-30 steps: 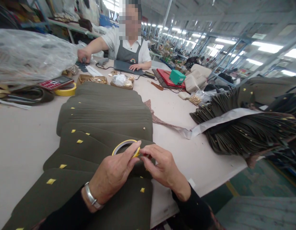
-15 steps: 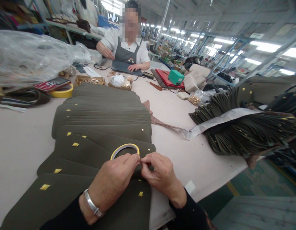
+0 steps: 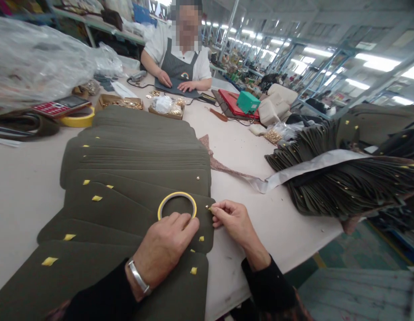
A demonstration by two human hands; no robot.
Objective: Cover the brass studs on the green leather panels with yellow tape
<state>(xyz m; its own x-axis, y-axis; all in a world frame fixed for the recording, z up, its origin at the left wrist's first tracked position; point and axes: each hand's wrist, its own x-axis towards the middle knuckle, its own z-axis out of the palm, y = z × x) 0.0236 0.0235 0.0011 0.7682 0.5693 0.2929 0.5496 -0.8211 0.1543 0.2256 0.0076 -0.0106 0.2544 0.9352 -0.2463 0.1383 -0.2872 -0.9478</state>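
My left hand [image 3: 168,247] is closed on a roll of yellow tape [image 3: 160,206], which it holds over the fanned stack of dark olive panels [image 3: 126,156]. Pinched between the fingertips of my right hand [image 3: 232,218] is a small piece of yellow tape [image 3: 210,208]. That hand is at the right edge of one panel, beside a small gold stud [image 3: 207,207]. Similar yellow tape bits [image 3: 50,261] stick to several of the panels on both sides. Whether the pinched piece touches the panel, I cannot tell.
Across the table a person [image 3: 180,62] in a striped apron has both hands on a dark piece. Boxes of gold hardware [image 3: 122,103] stand behind the panels. A thick pile of dark pieces [image 3: 347,187] lies on the right, plastic bags [image 3: 43,67] on the left.
My hands, close together before, are now apart. The right has moved to the panel's edge with a bit of yellow tape; the left still holds the roll. Another tape bit now shows near the right edge.
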